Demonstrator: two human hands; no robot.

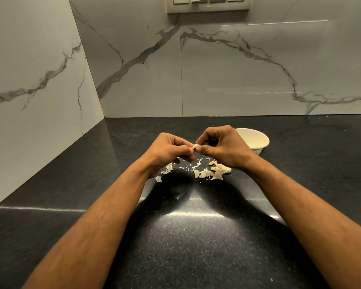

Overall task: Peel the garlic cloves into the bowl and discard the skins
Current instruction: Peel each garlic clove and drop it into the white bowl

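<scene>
Both hands, left and right, pinch one clove mid-peel; unpeeled cloves and skins at 6 o'clock on surface, bowl at 2 apparently empty.

Your table is dark speckled stone, smooth and shiny. The wall behind it is glossy white marble with grey veins. Your bowl looks smooth and creamy white. The garlic skins look thin, dry and papery.
</scene>
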